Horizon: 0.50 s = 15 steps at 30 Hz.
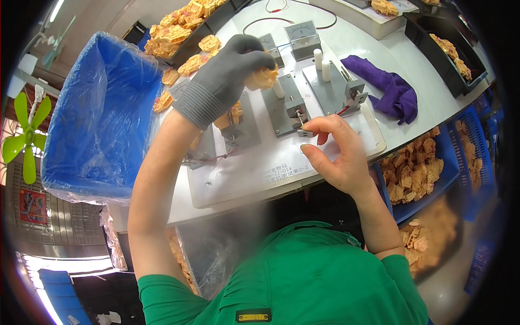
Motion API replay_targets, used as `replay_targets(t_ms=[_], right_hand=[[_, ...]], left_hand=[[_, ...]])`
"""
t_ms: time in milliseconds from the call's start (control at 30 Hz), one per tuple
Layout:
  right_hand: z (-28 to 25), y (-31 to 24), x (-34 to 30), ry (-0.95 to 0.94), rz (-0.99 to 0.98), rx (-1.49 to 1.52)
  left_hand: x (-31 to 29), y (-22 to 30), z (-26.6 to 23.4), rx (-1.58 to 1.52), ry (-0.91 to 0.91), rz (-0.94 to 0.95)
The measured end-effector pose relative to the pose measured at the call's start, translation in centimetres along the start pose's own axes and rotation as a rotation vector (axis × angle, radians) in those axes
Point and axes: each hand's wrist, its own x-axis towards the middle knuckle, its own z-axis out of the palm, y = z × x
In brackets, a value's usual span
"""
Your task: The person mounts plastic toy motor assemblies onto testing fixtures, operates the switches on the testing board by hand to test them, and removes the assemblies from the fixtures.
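Note:
My left hand (230,70), in a grey knitted glove, is closed around an orange-yellow moulded plastic part (262,79). It holds the part beside the white peg (278,89) of a grey-plated test fixture (280,115). At the fixture's near end, the thumb and forefinger of my bare right hand (342,154) curl about a small metal clamp lever (305,133). To the right stands another fixture (323,92) with two white pegs and a metal clamp block (355,93). Another orange part (234,115) sits on a fixture under my left wrist.
A blue crate (97,119) lined with clear plastic stands left. Orange parts fill a black tray (179,32) behind. Panel meters (303,40) stand behind the fixtures; a purple cloth (387,89) lies right. A blue bin (391,189) of orange parts sits below the table edge.

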Motion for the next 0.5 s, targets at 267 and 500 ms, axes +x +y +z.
replay_targets(t_ms=[267,500], right_hand=[[0.2,0.5,0.0,0.013,-0.005,-0.003],[0.4,0.1,0.1,-0.001,0.023,0.001]], left_hand=[[1.1,3.3,0.0,0.071,-0.169,-0.040],[0.0,3.8,1.3,-0.119,-0.224,-0.086]])
